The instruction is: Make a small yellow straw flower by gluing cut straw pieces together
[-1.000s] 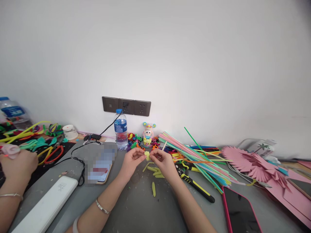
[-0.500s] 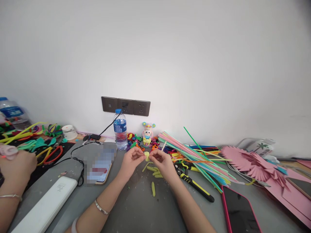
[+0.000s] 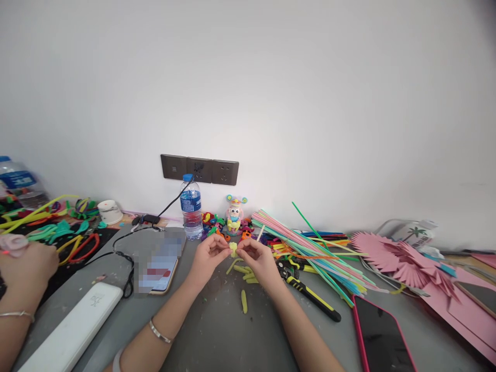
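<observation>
Thumbs and fingers of the left hand (image 3: 207, 259) and right hand (image 3: 259, 260) pinch a little yellow piece (image 3: 233, 249) between them, over the gray table (image 3: 228, 338), likely with just the tips because it is so small. Yellow-green strips (image 3: 251, 277) lie near, maybe to be easy to reach.

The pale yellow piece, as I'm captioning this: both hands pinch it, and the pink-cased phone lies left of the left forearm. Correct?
Wrong side: the head view shows the pink-cased phone right of the right forearm. The left hand and right hand both pinch the pale yellow piece.
</observation>
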{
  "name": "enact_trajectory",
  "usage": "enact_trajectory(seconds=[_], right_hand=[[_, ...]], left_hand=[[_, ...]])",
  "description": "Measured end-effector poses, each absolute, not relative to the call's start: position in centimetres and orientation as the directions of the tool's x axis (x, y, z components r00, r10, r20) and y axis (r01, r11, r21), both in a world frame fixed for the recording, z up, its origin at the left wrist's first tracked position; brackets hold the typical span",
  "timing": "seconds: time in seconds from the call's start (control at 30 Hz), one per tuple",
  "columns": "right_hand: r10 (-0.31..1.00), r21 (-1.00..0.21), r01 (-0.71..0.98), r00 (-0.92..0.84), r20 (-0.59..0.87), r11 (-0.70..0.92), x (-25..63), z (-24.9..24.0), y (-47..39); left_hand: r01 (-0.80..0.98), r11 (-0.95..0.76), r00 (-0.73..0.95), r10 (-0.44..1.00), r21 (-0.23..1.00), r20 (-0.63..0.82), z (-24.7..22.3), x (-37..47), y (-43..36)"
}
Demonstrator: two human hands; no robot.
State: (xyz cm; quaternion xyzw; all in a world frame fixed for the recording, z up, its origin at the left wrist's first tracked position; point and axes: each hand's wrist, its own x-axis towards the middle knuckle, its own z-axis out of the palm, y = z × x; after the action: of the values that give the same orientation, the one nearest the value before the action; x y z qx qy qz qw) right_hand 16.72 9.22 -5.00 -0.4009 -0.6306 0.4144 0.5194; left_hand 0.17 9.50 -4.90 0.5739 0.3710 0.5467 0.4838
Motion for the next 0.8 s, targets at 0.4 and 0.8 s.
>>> enact_trajectory(seconds=[0.4, 0.8], right_hand=[[0.892, -0.893, 0.084, -0.142, 0.429, 0.442, 16.92, -4.87, 9.10], [0.846, -0.835, 0.148, -0.158, 0.509, 0.530, 16.83, -4.34, 8.80]], left_hand=[[-0.082, -0.302, 0.151, 0.938, 0.950, 0.312, -4.75, 0.01, 9.43], [0.110, -0.402, 0.125, 0.913, 0.909, 0.389, -4.62, -0.25, 9.21]])
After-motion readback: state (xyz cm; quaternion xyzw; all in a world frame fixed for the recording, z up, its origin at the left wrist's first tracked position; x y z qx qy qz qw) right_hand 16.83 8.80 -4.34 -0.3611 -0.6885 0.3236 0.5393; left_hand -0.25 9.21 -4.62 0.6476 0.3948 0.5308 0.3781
